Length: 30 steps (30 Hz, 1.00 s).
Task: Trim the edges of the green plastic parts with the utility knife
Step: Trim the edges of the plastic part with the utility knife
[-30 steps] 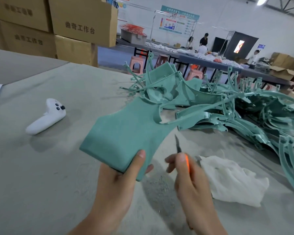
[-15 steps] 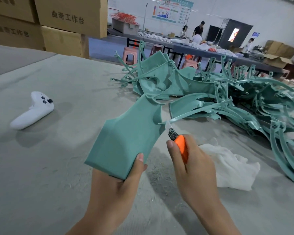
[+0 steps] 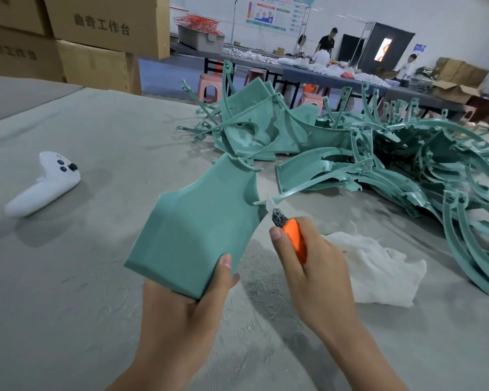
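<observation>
The left hand [image 3: 187, 314] is holding one green plastic part [image 3: 198, 221] tilted above the middle of the worktop [image 3: 68, 306], with its grip clamped on the part's near corner. The right hand [image 3: 316, 272] is keeping its grip clamped on the orange utility knife [image 3: 292, 235], whose blade is touching the part's right edge. The pile of green parts [image 3: 378, 165] is lying toward the worktop's right edge.

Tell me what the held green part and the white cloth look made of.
Green part: likely moulded plastic, matte finish; it holds a stiff curved shape. White cloth: seemingly soft woven fabric, dull; it lies crumpled, threads fraying at one edge.
</observation>
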Motion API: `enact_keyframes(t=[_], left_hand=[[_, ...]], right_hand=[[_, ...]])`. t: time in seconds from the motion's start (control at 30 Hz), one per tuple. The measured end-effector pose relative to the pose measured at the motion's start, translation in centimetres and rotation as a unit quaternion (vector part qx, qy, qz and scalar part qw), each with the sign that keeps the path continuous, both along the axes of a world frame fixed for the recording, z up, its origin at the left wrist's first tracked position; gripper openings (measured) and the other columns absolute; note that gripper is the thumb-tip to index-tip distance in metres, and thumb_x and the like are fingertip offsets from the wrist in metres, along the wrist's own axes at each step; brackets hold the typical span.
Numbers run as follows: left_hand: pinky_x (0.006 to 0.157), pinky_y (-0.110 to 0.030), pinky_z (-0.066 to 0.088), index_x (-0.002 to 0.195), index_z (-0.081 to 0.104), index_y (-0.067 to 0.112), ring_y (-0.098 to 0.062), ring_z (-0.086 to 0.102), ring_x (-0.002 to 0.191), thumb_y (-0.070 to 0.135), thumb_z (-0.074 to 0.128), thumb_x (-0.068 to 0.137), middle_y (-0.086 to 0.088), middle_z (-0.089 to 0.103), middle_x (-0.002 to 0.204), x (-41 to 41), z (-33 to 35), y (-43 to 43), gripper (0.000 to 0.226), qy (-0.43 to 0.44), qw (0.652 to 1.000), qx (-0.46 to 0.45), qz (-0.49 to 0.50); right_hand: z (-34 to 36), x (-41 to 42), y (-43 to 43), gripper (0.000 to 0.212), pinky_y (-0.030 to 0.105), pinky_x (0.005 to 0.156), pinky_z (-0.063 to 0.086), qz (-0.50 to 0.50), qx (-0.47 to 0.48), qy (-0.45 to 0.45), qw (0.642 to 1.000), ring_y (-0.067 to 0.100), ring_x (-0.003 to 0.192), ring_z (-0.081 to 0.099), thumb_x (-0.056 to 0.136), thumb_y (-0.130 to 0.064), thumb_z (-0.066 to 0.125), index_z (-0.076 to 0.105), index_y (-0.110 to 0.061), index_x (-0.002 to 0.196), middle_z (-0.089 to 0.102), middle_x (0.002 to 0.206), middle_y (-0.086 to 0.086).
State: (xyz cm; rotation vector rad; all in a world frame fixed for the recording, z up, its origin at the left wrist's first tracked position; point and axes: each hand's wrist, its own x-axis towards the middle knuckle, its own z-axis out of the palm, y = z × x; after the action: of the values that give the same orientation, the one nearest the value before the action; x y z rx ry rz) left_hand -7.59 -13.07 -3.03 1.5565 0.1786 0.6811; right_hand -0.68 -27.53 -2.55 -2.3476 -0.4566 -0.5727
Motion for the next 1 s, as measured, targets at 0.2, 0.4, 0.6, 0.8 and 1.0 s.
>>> enact_keyframes(t=[0.2, 0.4, 0.6, 0.8, 1.0], left_hand=[[0.052, -0.007, 0.047, 0.090, 0.066, 0.024, -0.008, 0.071, 0.059, 0.026, 0.065, 0.073, 0.013, 0.074, 0.083, -0.2, 0.5, -0.3, 0.017, -0.015, 0.999, -0.029, -0.001], [0.051, -0.003, 0.044, 0.084, 0.069, 0.015, -0.001, 0.069, 0.059, 0.016, 0.067, 0.078, 0.004, 0.074, 0.073, -0.4, 0.5, 0.0, 0.007, -0.014, 1.000, 0.007, 0.004], [0.051, 0.000, 0.041, 0.086, 0.069, 0.011, 0.005, 0.067, 0.058, 0.012, 0.068, 0.080, 0.000, 0.072, 0.068, -0.2, 0.1, -0.1, 0.006, -0.006, 0.999, 0.043, 0.007], [0.055, 0.005, 0.037, 0.084, 0.072, 0.004, 0.023, 0.058, 0.064, 0.003, 0.069, 0.081, 0.006, 0.069, 0.060, -0.4, -0.3, 0.1, 0.004, 0.003, 0.996, 0.090, 0.016], [0.053, 0.001, 0.041, 0.089, 0.069, 0.009, 0.009, 0.066, 0.060, 0.002, 0.068, 0.080, 0.003, 0.073, 0.073, -0.1, 0.2, -0.1, 0.011, -0.023, 0.998, 0.059, 0.012]], right_hand=[[-0.1, 0.4, -0.5, 0.046, 0.029, 0.049, 0.024, -0.020, 0.003, 0.012, 1.000, 0.015, 0.053, 0.042, 0.092, -0.070, 0.029, 0.036, -0.029, 0.074, 0.039, 0.052, -0.006], [-0.4, 1.8, -1.9, 0.046, 0.031, 0.047, 0.025, -0.102, -0.034, -0.003, 0.994, 0.009, 0.052, 0.044, 0.091, -0.067, 0.030, 0.045, -0.024, 0.084, 0.044, 0.055, -0.008], [-0.2, 1.8, -2.4, 0.043, 0.024, 0.047, 0.023, -0.092, -0.014, -0.016, 0.996, 0.006, 0.049, 0.043, 0.094, -0.066, 0.034, 0.045, -0.027, 0.082, 0.042, 0.053, -0.010], [-0.4, 0.4, 0.0, 0.043, 0.025, 0.049, 0.025, -0.001, 0.015, 0.003, 1.000, 0.013, 0.055, 0.046, 0.091, -0.070, 0.032, 0.042, -0.030, 0.078, 0.039, 0.052, -0.009], [-0.4, 0.2, 0.0, 0.045, 0.030, 0.049, 0.031, 0.028, 0.044, 0.012, 0.999, 0.014, 0.051, 0.040, 0.092, -0.067, 0.036, 0.040, -0.027, 0.073, 0.037, 0.052, -0.007]])
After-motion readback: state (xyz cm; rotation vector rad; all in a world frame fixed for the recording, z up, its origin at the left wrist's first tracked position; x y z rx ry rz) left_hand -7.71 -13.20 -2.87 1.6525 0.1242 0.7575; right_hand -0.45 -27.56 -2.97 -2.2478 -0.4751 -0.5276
